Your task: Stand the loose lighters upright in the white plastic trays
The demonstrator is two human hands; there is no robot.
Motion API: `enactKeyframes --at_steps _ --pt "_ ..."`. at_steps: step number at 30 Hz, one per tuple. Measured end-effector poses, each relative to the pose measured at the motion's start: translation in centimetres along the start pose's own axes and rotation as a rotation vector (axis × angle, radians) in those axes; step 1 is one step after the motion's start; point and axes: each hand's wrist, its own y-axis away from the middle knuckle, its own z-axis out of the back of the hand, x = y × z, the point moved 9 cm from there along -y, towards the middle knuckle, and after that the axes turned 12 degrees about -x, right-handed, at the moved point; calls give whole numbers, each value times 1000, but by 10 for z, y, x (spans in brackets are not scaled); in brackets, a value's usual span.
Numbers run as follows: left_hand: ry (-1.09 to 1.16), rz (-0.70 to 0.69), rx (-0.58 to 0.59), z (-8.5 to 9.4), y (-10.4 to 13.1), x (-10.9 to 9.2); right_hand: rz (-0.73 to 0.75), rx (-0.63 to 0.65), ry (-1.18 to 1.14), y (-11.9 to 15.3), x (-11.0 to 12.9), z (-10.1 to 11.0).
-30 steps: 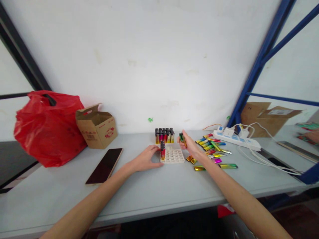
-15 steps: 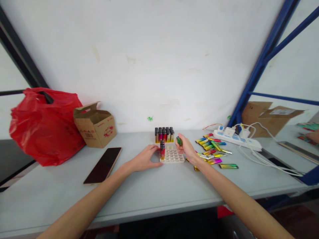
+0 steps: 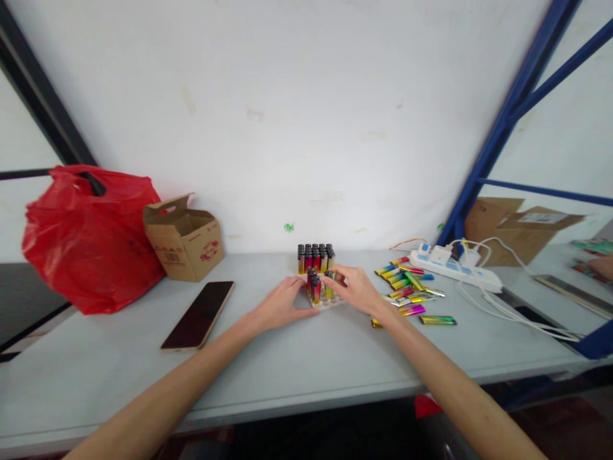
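A pale tray with round holes [image 3: 330, 301] stands on the table, with several dark-topped red lighters [image 3: 315, 291] upright at its left end. My left hand [image 3: 282, 305] is at the tray's left side, thumb and fingers apart, holding nothing. My right hand [image 3: 353, 287] pinches a yellow-green lighter [image 3: 329, 285] upright over the tray, beside the red ones. Behind, a block of upright lighters [image 3: 316, 259] stands near the wall. Loose shiny lighters [image 3: 407, 284] lie in a pile right of my right hand.
A phone [image 3: 198, 316], an open cardboard box [image 3: 184, 239] and a red plastic bag [image 3: 96, 243] are on the left. At the right lie a power strip [image 3: 460, 271] with white cables and another cardboard box [image 3: 522, 230] behind a blue metal frame [image 3: 498, 137].
My right hand has moved left with the green lighter, which is now upright at the tray. Another red lighter stands in front at the tray's left end, and the tray looks slightly tilted.
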Motion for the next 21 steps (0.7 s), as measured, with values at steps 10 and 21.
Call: enactKeyframes --at_steps 10,21 --pt "0 19 33 -3 1 4 -61 242 -91 9 -4 -16" --pt "1 -7 16 -3 0 3 117 327 166 15 -4 -39"
